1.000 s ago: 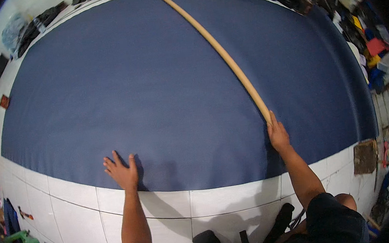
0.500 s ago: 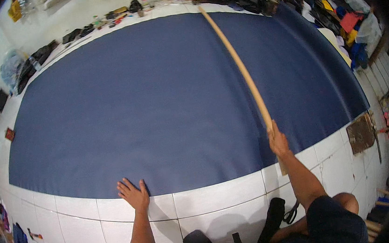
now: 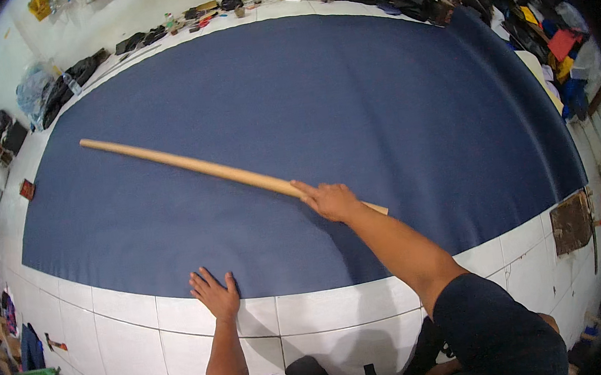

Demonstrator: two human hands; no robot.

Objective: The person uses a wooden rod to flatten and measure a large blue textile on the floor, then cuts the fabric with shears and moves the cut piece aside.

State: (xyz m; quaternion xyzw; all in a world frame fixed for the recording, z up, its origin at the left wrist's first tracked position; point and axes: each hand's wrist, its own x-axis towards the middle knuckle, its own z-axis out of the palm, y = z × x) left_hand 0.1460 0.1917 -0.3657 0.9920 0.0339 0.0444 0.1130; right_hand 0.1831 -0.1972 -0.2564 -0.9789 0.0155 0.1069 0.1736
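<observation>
Cloth: a large dark blue sheet [image 3: 323,120] lies spread flat over the white tiled floor [image 3: 147,325], its near edge running just ahead of the person; spread this smoothly, it looks laid out for measuring or marking.
Stick: a long pale wooden stick [image 3: 190,165] lies slantwise on the cloth, far end toward the left, near end by the right hand; lying flat, it could serve as a straight edge or as a weight on the cloth.
Right hand: the right hand [image 3: 331,200] presses down on the stick near its near end, fingers pointing along it, grip apart and flat on top rather than wrapped round; the arm reaches forward, nearly straight.
Left hand: the left hand [image 3: 217,293] rests palm down with fingers spread, grip apart and holding nothing, on the cloth's near edge where it meets the tiles, likely pinning the cloth; forearm comes straight up from below.
Surroundings: clutter of bags, fabric scraps and boxes lines the far and right rims of the floor.
</observation>
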